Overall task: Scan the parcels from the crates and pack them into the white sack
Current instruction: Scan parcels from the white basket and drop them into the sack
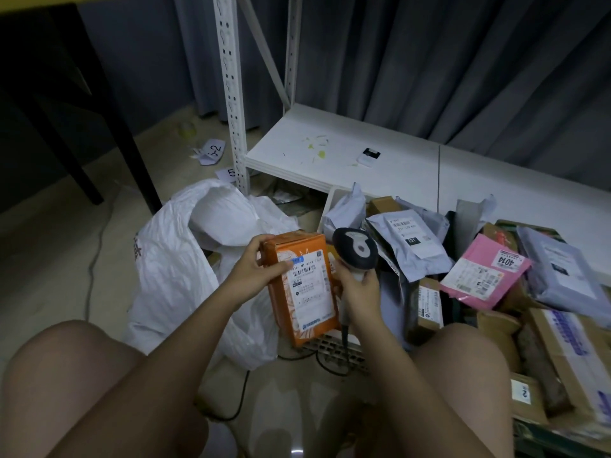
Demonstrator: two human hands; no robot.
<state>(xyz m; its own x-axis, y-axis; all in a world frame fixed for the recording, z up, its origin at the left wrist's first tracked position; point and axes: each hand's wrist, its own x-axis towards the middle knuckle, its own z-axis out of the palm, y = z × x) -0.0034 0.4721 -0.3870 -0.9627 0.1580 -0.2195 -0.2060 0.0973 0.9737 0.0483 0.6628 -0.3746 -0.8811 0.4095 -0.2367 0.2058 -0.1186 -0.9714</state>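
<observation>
orange parcel box [302,289]: upright and slightly tilted, white shipping label with barcode facing the camera, held above the floor between the knees. left hand [256,272]: fingers curled round the box's upper left edge, thumb on the label. right hand [358,292]: fingers wrapped round the handle of a handheld barcode scanner [355,247], its dark head just beside the box's upper right corner. white sack [185,252]: on the floor left of the box, mouth open. pink mailer [481,276], grey poly mailers [411,246] and cardboard parcels [428,302]: heaped at right. white shelf [330,150]: behind, carrying a small device [369,157].
</observation>
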